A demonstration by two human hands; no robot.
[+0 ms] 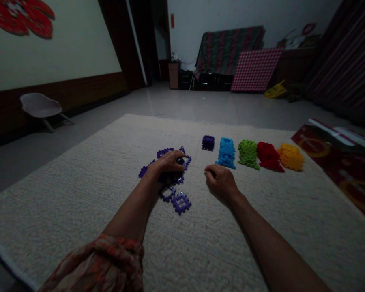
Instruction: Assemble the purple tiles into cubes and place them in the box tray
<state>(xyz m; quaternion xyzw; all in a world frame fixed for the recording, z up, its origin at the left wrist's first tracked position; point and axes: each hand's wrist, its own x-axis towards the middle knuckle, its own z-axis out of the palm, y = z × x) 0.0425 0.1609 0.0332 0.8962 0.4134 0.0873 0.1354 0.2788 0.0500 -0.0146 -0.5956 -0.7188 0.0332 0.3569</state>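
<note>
My left hand (170, 161) is over a loose pile of purple interlocking plastic tiles (144, 170). Its thumb and fingers close around the edge of one purple tile (187, 162), and the palm hides part of the pile. Nearer to me lie a purple tile with a window grid (181, 202) and a purple open-frame tile (168, 193). My right hand (220, 179) rests on the mat with its fingers curled in. Nothing shows in it. Just beyond it stands a stack of blue tiles (226, 152), and a small purple stack (208, 142) is to the left of that.
Stacks of green tiles (248, 153), red tiles (269, 155) and yellow tiles (291, 156) continue the row rightward. All sit on a cream quilted mat (88, 174). A dark red printed box (331, 158) lies at the right edge. A small chair (41, 105) stands left on the floor.
</note>
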